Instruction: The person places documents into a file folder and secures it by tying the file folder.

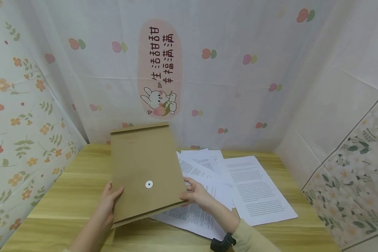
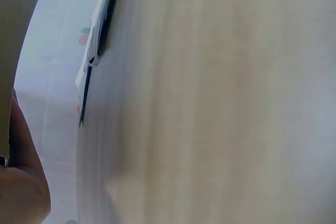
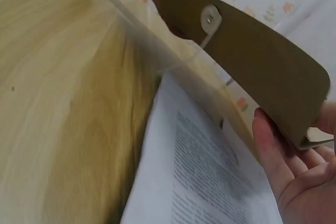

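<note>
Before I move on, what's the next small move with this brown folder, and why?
Probably lower the folder onto the table left of the papers: the left hand and right hand hold it raised and tilted, and its right side partly hides them.

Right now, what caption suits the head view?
Both hands hold a brown folder above a table with printed papers.

brown folder (image 1: 132, 161) with white button (image 1: 149, 184), white papers (image 1: 258, 190) with dark printed lines, yellow wood-grained surface (image 1: 60, 199), white curtain (image 1: 226, 31) dotted with pink fruits (image 1: 247, 59), black wristband (image 1: 221, 244)
</note>
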`<action>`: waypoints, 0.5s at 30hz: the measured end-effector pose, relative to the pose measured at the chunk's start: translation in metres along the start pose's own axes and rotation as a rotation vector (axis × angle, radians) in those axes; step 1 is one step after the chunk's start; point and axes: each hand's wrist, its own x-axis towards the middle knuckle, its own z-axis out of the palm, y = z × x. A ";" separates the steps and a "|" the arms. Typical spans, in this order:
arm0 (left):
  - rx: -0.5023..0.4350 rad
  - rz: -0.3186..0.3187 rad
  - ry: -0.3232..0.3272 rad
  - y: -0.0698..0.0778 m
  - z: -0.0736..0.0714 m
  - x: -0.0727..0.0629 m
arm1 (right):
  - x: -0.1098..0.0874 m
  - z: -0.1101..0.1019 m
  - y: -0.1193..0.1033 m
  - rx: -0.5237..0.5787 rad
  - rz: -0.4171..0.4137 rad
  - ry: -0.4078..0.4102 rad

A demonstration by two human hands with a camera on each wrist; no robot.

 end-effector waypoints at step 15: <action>-0.128 0.063 0.164 -0.007 -0.002 -0.018 | 0.005 0.033 0.009 0.227 0.001 0.207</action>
